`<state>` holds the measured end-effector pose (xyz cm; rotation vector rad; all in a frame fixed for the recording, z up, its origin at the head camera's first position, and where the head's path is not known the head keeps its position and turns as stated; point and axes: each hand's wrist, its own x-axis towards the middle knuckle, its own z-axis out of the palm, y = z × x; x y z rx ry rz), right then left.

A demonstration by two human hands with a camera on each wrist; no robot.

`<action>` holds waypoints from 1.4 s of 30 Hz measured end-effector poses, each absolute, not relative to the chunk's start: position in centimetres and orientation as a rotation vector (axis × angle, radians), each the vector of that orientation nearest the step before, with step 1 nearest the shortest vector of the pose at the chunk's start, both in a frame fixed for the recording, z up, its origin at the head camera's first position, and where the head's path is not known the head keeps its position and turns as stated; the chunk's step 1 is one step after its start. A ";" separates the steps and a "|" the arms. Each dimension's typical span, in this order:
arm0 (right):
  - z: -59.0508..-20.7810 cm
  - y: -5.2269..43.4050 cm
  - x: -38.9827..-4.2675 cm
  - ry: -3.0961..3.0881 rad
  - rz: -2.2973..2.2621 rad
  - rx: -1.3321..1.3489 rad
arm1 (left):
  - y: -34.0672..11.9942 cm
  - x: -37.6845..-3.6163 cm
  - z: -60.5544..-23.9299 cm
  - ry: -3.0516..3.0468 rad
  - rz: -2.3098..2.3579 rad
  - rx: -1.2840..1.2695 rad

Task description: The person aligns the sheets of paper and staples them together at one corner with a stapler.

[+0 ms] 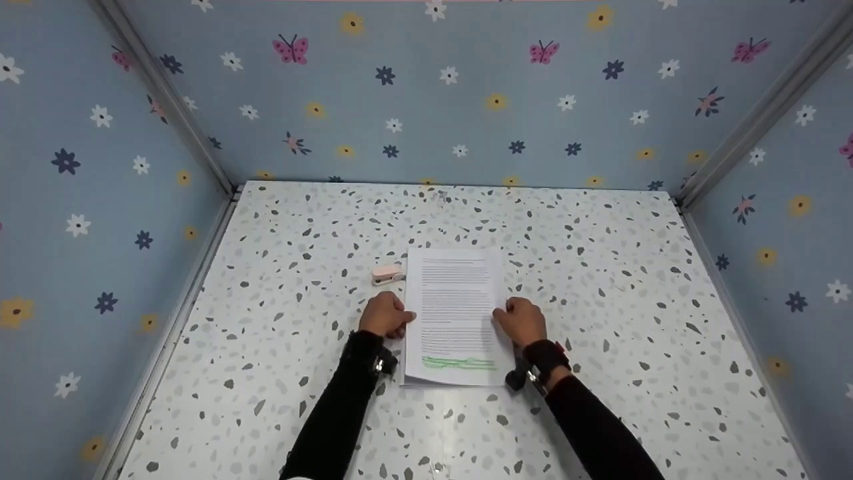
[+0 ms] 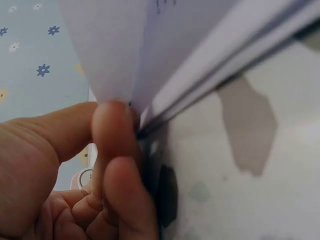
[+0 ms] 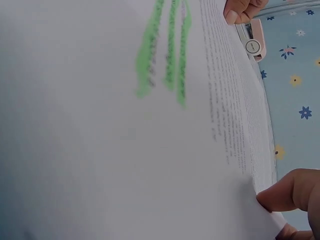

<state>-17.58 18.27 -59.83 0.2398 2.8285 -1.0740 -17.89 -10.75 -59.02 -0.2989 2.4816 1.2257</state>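
A stack of printed paper sheets lies on the speckled table in the head view, with green highlighter marks across the lowest lines of the top page. My left hand pinches the stack's left edge between thumb and fingers. On the opposite edge, my right hand pinches the paper, and its thumb presses on the sheet in the right wrist view. Seen from the left wrist, the sheets fan apart at the fingertips. A pale pink stapler sits just beyond the left hand, beside the stack.
The white table has a grey terrazzo pattern. Blue panels with flowers and butterflies enclose it: a back wall, a left wall and a right wall. Both wrists carry dark straps with small cameras.
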 end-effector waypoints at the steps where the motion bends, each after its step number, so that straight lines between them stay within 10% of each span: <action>1: -59.8 18.3 -17.6 2.834 -1.072 0.236 | -10.7 -17.9 -59.0 2.498 1.205 -0.295; 42: -58.9 19.0 -18.1 2.661 -1.032 0.265 | -10.8 -18.1 -58.6 2.453 1.132 -0.383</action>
